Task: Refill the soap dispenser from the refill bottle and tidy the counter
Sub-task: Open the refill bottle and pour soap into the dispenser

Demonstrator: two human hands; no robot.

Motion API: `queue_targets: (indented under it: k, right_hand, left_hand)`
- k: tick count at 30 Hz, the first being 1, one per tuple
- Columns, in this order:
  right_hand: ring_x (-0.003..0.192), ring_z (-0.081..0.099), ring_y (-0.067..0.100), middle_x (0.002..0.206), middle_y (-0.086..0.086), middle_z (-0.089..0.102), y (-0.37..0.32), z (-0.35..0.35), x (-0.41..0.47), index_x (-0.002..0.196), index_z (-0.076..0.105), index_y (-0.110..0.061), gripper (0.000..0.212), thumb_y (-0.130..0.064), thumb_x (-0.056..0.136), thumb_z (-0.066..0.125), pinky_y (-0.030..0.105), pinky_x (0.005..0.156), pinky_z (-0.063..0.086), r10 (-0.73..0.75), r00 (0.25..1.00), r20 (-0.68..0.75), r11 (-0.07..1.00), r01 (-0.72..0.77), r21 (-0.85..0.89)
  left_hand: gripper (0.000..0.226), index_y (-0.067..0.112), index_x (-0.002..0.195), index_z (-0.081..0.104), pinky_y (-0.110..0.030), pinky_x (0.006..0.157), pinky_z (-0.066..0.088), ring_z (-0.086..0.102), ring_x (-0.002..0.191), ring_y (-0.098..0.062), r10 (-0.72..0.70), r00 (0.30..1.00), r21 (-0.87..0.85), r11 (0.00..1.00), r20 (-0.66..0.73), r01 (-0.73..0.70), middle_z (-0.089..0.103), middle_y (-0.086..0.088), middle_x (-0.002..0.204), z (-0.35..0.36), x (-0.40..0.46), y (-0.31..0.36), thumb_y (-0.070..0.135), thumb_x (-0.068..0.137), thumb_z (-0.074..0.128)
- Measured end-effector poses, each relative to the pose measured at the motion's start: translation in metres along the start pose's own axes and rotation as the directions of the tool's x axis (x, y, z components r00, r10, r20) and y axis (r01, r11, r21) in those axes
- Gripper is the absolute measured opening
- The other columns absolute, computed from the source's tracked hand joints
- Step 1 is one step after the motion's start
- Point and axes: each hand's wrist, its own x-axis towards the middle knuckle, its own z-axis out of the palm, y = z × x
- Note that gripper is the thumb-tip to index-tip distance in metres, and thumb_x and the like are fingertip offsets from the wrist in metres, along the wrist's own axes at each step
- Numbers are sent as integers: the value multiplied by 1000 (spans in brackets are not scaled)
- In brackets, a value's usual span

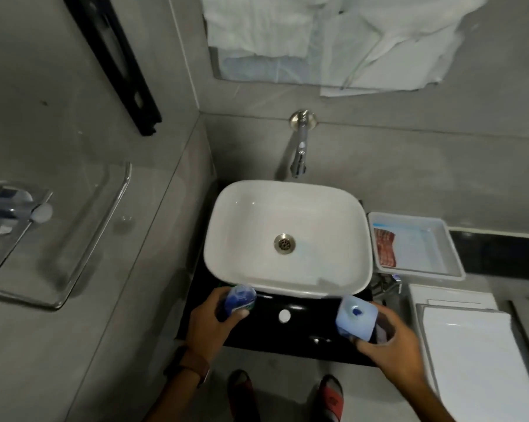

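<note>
My left hand (210,321) grips a round blue bottle (240,298), seen from above, over the black counter (302,330) just in front of the white basin (287,236). My right hand (388,339) grips a square pale-blue bottle (356,319) with an open neck showing blue liquid, at the counter's right front. I cannot tell which bottle is the dispenser and which the refill. No pump or cap is visible.
A wall tap (299,147) hangs over the basin. A white tray (452,245) with a reddish item stands right of the basin; white flat items (476,345) lie in front of it. A chrome towel holder (56,239) is on the left wall.
</note>
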Motion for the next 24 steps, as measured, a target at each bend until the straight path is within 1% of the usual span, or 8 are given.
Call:
queue_targets:
  k: [2,4,7,11,14,18,22,24]
  right_hand:
    - [109,71,10,114,-16,75,-30,-11,-1,117,65,-50,79,-11,55,92,35,89,58,-81,994,-67,996,79,-28]
    - [106,71,11,114,-13,75,-64,-24,3,118,65,-45,77,-10,54,91,32,88,56,-169,976,-137,985,164,-53]
    - [100,70,10,112,-13,74,-122,-47,16,116,63,-51,81,-9,54,92,21,83,54,-343,914,-216,937,319,-138]
    - [105,68,17,117,-5,74,-192,-80,32,127,68,-28,81,-12,52,94,23,88,47,-539,798,-269,829,448,-334]
    - [109,68,22,123,-3,74,-233,-102,37,130,67,-24,82,-10,54,93,27,90,50,-670,697,-254,721,531,-445]
    - [109,66,21,123,-5,73,-266,-126,39,132,65,-27,81,-16,56,89,31,88,54,-774,602,-197,590,571,-571]
    - [109,68,25,124,-1,73,-282,-140,39,132,66,-21,78,-15,58,90,38,87,58,-856,505,-111,439,596,-672]
    - [109,68,27,124,0,73,-286,-145,39,132,66,-20,79,-15,58,92,41,86,60,-873,481,-81,392,593,-703]
  left_hand:
    - [49,29,114,67,-18,85,56,70,98,-1,93,995,-25,995,38,-92,75,15,103,1,-3,41,17,71,87]
    - [49,29,113,69,-19,82,57,72,96,-4,188,980,-65,981,73,-183,76,17,102,3,-1,83,13,70,87]
    - [50,27,114,70,-19,81,58,73,93,-5,307,943,-93,950,125,-297,76,18,100,5,9,142,19,68,89]
    - [51,27,117,69,-23,82,60,72,94,-5,457,873,-98,890,173,-446,75,16,103,6,21,205,32,69,87]
    - [48,27,117,70,-28,80,61,73,94,-9,535,823,-104,845,191,-525,76,13,103,6,25,239,37,72,84]
    - [51,24,121,69,-31,77,63,73,95,-6,601,777,-94,798,188,-595,76,10,107,5,27,266,37,74,83]
    - [55,21,123,67,-29,77,62,72,95,-3,609,771,-124,793,185,-597,75,11,106,8,25,282,31,72,85]
    - [56,22,124,66,-30,78,62,73,95,-4,596,780,-151,803,193,-576,75,9,107,9,24,287,31,72,86]
